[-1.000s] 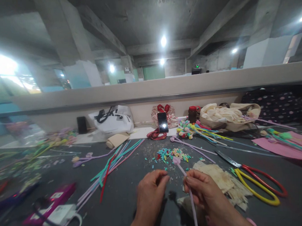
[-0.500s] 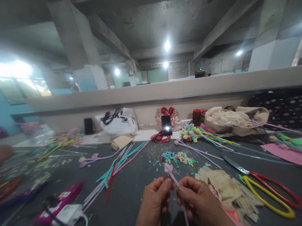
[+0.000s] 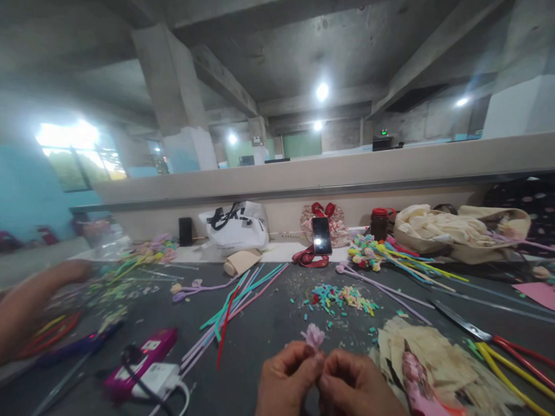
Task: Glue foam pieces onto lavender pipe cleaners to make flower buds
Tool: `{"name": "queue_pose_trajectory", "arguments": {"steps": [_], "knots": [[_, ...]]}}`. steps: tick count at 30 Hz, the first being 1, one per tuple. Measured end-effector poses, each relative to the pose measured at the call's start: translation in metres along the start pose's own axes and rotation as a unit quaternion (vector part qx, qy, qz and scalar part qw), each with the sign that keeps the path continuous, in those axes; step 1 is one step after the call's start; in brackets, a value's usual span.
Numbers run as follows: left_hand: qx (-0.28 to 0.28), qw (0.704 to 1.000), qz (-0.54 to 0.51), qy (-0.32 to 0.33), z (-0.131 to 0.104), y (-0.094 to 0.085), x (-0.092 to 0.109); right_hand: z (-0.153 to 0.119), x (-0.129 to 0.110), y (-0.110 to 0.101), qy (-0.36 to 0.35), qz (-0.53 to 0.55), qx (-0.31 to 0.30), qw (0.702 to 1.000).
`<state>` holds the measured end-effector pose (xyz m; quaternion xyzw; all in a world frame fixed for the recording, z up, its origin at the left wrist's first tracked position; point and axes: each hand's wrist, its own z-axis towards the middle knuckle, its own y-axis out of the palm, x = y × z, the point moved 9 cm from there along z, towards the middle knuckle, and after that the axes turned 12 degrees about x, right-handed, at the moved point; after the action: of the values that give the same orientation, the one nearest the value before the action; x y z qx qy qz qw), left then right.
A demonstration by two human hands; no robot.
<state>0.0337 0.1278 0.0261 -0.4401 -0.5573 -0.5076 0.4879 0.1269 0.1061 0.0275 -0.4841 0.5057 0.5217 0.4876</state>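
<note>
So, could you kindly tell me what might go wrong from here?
The right hand is close to what looks like a pink glue gun; a sideways move might brush its dark tip, perhaps hot.

If the lilac piece dips forward, loose coloured bits on the dark table might stick to it.

The scissors point their blades inward, so a careless reach could meet the point.

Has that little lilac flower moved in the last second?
Yes: against the pile of colourful cut pieces, the lilac flower has come nearer the person and a little to the left.
</note>
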Motion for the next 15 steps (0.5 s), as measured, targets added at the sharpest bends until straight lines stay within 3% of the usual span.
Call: {"name": "queue_pose_trajectory", "arguments": {"steps": [6, 15], "knots": [[0.066, 0.969, 0.183, 0.150, -0.015, -0.016, 0.036, -0.004, -0.016, -0.009, -0.088, -0.069, -0.008, 0.994], [0.065, 0.919, 0.263, 0.285, -0.035, -0.005, 0.061, -0.008, 0.003, -0.036, -0.008, 0.011, 0.060, 0.998]]}}
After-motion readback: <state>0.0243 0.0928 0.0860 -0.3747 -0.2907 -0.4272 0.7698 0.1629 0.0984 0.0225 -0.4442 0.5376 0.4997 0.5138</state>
